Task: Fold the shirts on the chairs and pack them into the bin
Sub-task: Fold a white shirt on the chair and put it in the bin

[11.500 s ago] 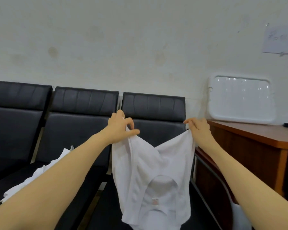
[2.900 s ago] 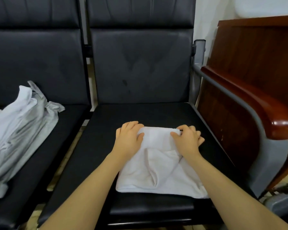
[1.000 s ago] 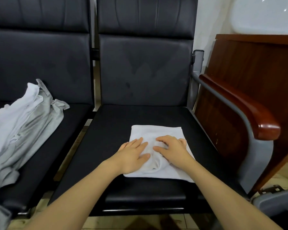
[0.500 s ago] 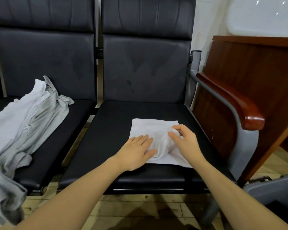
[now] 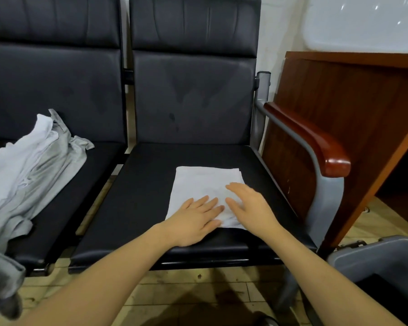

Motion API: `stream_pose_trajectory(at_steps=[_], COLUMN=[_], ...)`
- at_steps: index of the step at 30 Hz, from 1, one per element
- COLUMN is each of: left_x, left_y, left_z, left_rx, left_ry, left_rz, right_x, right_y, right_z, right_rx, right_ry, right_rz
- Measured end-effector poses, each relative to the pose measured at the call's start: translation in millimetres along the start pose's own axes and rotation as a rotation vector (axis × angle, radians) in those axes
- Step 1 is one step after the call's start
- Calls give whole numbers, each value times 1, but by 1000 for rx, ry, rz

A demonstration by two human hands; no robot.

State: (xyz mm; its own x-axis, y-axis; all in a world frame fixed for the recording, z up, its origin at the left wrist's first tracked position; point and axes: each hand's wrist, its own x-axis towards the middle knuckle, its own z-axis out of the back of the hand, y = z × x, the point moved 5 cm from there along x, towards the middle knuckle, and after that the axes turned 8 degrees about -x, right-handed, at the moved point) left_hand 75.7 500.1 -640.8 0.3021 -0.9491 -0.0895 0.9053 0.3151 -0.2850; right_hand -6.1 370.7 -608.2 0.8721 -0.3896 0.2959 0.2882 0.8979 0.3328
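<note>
Folded shirt (image 5: 204, 184): it is lying as a flat white rectangle on the seat of the right-hand chair (image 5: 151, 184), toward the front edge.
Left hand (image 5: 193, 222): it is resting palm down on the near left corner of the fold, fingers straight and together, gripping nothing.
Right hand (image 5: 247, 205): it is lying flat over the near right part, fingers spread and straight, also holding nothing.
Handling: the cloth is looking light, soft and limp, so it is likely to sag and unfold if lifted by one edge.
Where to hold: sliding both hands under the two short sides, or pinching all layers at the near edge, is looking safest.
Unfolded shirts (image 5: 28, 170): a loose pale heap is waiting on the next seat.
Bin (image 5: 377, 262): a grey rim is showing at the lower right, on the floor beside the chair.
</note>
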Motion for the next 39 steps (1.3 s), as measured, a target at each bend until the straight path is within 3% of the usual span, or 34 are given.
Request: stream_pose_trajectory(at_steps=[2, 4, 9, 13, 17, 21, 24, 27, 31, 34, 39], left_x=[-2, -3, -8, -12, -14, -6, 3, 10, 15, 10, -6], left_y=[3, 5, 10, 4, 16, 40, 54, 61, 65, 66, 58], left_z=[-1, -1, 2, 21, 42, 38, 32, 33, 34, 37, 55], left_rx=[-28, -54, -100, -121, -390, -41, -81, -68, -246, -349, -427], left_ry=[20, 34, 12, -52, -229, -432, -409, -411, -402, -425, -571], left_rz=[59, 116, 141, 116, 206, 467, 586, 550, 465, 370, 268], right_x=[-6, -15, -26, -23, -13, -1, 8, 18, 28, 28, 19], right_y=[-5, -19, -32, -28, -30, -39, -42, -31, -28, -23, -4], right_z=[-17, -26, -16, 0, 9, 5, -6, -14, -24, -24, -2], right_rx=[-138, -257, -288, -306, -5, -72, -134, -104, -93, -72, 16], right_ry=[260, 421, 501, 343, 111, 12, 81, 124, 171, 225, 101], right_rz=[23, 14, -45, -20, -126, -254, -291, -268, -362, -329, -284])
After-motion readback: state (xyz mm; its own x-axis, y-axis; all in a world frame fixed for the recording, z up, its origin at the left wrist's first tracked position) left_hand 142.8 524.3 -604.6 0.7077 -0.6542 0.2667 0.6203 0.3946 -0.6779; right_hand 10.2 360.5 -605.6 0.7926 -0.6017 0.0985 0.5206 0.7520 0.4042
